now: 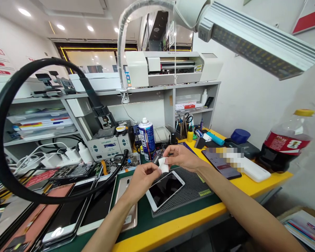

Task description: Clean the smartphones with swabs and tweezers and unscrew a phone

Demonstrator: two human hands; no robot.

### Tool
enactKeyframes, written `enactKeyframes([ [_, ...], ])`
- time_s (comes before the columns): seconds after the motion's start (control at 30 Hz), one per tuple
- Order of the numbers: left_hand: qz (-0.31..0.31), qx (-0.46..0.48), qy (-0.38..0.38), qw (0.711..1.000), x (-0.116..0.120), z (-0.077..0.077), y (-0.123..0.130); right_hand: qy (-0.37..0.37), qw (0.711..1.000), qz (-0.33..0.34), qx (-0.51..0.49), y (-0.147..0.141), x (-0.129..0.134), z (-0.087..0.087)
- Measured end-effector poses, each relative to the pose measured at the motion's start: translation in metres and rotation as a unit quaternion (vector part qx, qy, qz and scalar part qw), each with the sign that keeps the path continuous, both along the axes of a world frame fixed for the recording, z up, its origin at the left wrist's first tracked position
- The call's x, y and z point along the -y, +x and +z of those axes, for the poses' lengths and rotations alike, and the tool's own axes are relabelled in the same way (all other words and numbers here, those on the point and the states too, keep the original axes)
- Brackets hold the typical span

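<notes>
A small white piece (163,165), like paper or cloth, is pinched between both hands. My left hand (145,176) grips its lower left side with thumb and fingers. On its upper right side, my right hand (179,156) holds it with closed fingertips. Just below the hands, a white-framed phone (166,190) with a dark screen lies tilted on a grey perforated mat (191,185). A gold phone back (133,213) rests beside it, partly hidden by my left forearm.
A blue spray can (146,140) stands behind the hands. Phones and parts fill the left side, under a thick black hose (5,175). At right are a dark phone (220,164), a white power bank (249,167) and a cola bottle (285,143). A lamp (259,42) hangs above.
</notes>
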State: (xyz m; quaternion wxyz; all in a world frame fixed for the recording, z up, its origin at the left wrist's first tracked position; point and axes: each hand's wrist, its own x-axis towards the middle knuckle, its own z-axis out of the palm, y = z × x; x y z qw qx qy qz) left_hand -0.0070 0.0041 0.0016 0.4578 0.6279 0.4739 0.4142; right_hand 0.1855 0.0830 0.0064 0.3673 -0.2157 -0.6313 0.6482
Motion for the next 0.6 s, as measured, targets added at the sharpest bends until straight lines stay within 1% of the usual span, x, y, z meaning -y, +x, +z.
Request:
enactKeyframes([
  [0.13, -0.007, 0.012, -0.009, 1.0, 0.001, 0.001, -0.001, -0.011, 1.0, 0.016, 0.002, 0.003, -0.001, -0.001],
  [0.27, 0.0, 0.026, 0.014, 1.0, 0.002, 0.001, -0.003, 0.001, 1.0, 0.027, 0.008, 0.004, 0.0, -0.001],
  [0.33, -0.012, 0.062, 0.009, 0.998, 0.003, 0.001, -0.003, 0.013, 0.999, 0.034, 0.014, 0.003, 0.002, -0.001],
  [0.47, -0.061, 0.156, -0.042, 0.985, 0.003, 0.0, -0.003, 0.036, 0.998, 0.049, 0.033, 0.003, 0.007, 0.0],
  [0.53, -0.054, 0.174, -0.051, 0.982, 0.003, -0.001, -0.003, 0.052, 0.996, 0.048, 0.045, 0.003, 0.009, 0.001],
  [0.6, -0.029, 0.162, -0.04, 0.986, 0.001, -0.002, -0.003, 0.075, 0.994, 0.041, 0.063, 0.002, 0.01, 0.003],
])
